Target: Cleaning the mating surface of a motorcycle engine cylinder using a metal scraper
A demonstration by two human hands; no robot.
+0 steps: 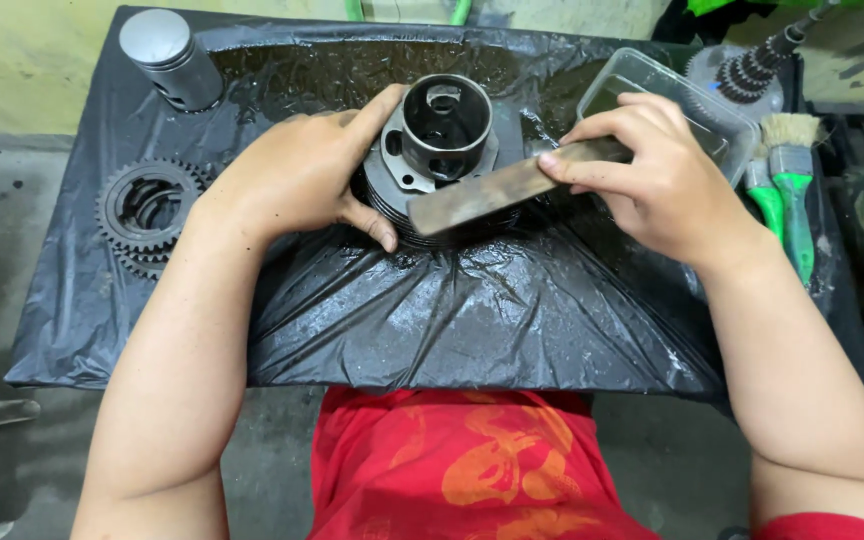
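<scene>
Two bare forearms run up from the bottom corners, over a red shirt (462,465) with an orange print, and meet above a table covered in black plastic sheet (472,310), wet and creased; the left forearm slants up and inward, its wrist bent so that the left hand (302,175) lies palm-down against the left side of a dark finned cylinder (442,150); that hand is partly closed round it, thumb stretched up along the flange near the bore, fingers curled down over the fins at the front; the right forearm comes in from the lower right, and the right hand (652,170) is arched, fingers closed in a pinch on the far end of a flat grey stone (502,190), index finger pressed along its top face; the stone slants down to the left, its lower end resting across the cylinder's front edge; the cylinder stands bore-up on the sheet, at the middle of the table between the two hands; well to the left lies a stack of gears (147,215); just right of the right hand lie two green-handled brushes (787,185); behind that hand stands a clear plastic tub (652,85); beyond the tub a gear shaft (752,65) leans; at the far left corner stands a grey piston (170,60).
</scene>
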